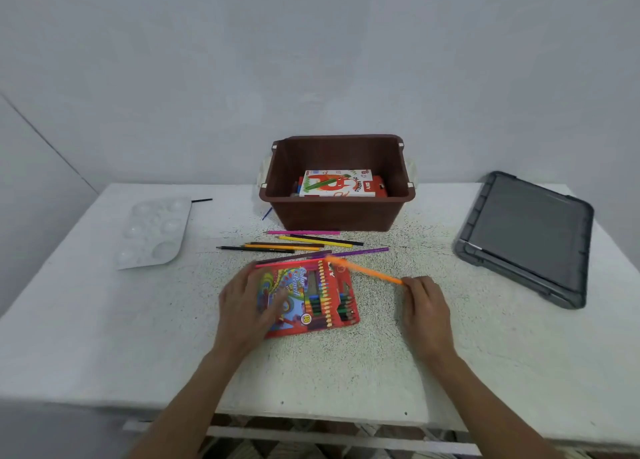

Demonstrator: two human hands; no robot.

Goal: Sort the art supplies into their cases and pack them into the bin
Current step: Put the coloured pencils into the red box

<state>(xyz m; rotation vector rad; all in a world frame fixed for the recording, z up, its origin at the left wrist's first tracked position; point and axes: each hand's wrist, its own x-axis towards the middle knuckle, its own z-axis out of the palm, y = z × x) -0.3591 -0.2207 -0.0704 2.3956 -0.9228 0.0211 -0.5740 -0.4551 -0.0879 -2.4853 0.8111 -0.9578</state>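
A person's left hand (247, 306) lies on the red colour pencil case (332, 296) on the desk (346, 372), its grip loose, fingers stretched flat and closed around nothing. The right hand (427, 306), just beside the case, keeps a tight fingertip grip on one end of a blurred orange pencil (363, 269) angled toward the case's far corner. Loose pencils (313, 241) lie between the case and the brown bin (339, 213), which holds an oil pastels box (337, 183). A grey lid (526, 230) sits at right, a white palette (154, 232) at left
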